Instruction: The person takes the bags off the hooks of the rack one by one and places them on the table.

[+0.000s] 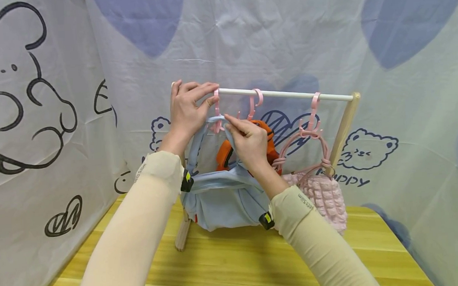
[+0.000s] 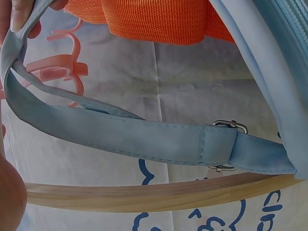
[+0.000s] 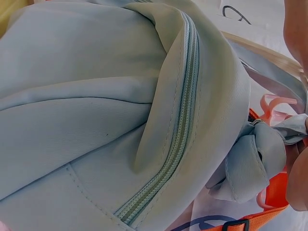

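Observation:
A light blue bag [image 1: 228,205] hangs by its strap [image 1: 194,149] below the left end of the rail. My right hand [image 1: 250,142] pinches the top of that strap between thumb and fingers, beside a pink hook [image 1: 217,103]. The left hand [image 1: 189,107] holds this hook at the rail, thumb and index finger on either side of it. In the left wrist view, the strap [image 2: 120,131] passes in front of the hook's lower prongs [image 2: 53,68] and has a metal buckle [image 2: 231,126]. A curved zipper [image 3: 185,115] shows on the bag in the right wrist view.
A white rail [image 1: 288,93] spans wooden posts [image 1: 343,131] on a yellow wooden table [image 1: 219,263]. An orange bag [image 1: 223,154] is behind the blue one. To the right, a pink quilted bag [image 1: 325,198] hangs from another hook [image 1: 312,118]. A printed cloth [image 1: 247,35] stands behind.

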A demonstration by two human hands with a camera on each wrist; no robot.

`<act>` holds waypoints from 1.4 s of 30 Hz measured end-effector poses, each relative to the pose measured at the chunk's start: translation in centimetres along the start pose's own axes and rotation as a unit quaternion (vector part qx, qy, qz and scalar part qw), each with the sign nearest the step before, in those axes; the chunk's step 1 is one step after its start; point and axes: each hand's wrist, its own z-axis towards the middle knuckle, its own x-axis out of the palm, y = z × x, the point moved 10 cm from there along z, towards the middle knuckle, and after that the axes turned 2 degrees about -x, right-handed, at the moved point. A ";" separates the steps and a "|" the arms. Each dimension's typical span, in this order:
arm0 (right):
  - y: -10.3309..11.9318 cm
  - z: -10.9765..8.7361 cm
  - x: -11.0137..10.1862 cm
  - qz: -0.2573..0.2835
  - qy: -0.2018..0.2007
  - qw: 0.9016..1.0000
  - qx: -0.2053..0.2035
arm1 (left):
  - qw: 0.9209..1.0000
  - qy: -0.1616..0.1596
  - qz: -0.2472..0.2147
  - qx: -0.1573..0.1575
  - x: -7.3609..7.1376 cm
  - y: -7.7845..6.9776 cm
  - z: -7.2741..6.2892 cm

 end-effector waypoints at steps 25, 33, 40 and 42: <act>0.0 -0.9 -0.8 0.023 0.007 1.000 0.008 | 1.000 0.006 0.007 -0.003 0.6 0.2 -0.1; -0.2 -1.1 -1.2 0.036 0.000 0.999 0.015 | 1.000 0.005 0.011 -0.005 0.5 0.2 0.1; -0.5 -1.4 -1.5 0.064 -0.004 0.998 0.022 | 1.000 0.007 0.012 -0.007 0.6 0.3 0.2; -0.5 -1.5 -1.5 0.069 -0.002 0.997 0.024 | 1.000 0.006 0.011 -0.006 0.5 0.4 0.2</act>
